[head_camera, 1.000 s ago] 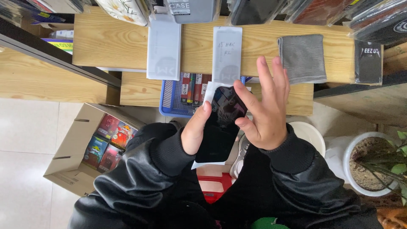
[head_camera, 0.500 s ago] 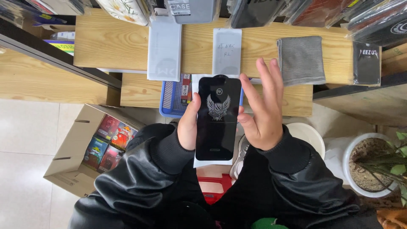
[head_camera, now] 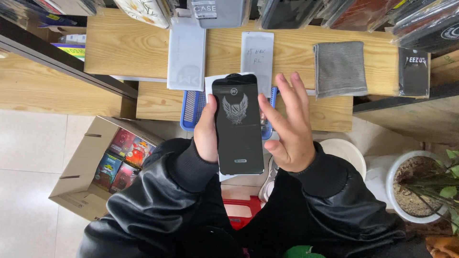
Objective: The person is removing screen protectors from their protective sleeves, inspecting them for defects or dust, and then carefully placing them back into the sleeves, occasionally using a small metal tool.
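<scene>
**Black sleeve turned face-up and squared between the hands**

A flat black sleeve (head_camera: 238, 125) with a pale winged emblem is held upright in front of the chest, above the lap and just near of the blue basket (head_camera: 190, 109). One second ago it was seen tilted and partly folded behind the fingers, its face hidden; half a second ago the printed face had been brought round toward the camera. Now it is shown full and straight, raised slightly further toward the wooden shelf (head_camera: 143, 48), with a white backing card peeping out at its top and bottom edges.

The left hand (head_camera: 206, 133) is closed narrowly on the sleeve's left edge, thumb at the front and the fingers hidden behind. The right hand (head_camera: 287, 129) is spread wide, fingers extended and apart, with only the palm side resting against or just beside the right edge; whether real contact is made cannot be told. The sleeve is judged to be carried by the left hand alone, the right serving as a steadying guide.

The turning is judged complete: the front is presented for inspection or opening.

On the shelf beyond, two pale flat packets (head_camera: 186, 55) and a grey cloth (head_camera: 340, 68) lie untouched. A cardboard box (head_camera: 95, 167) of coloured packs stands on the floor to the left.
</scene>
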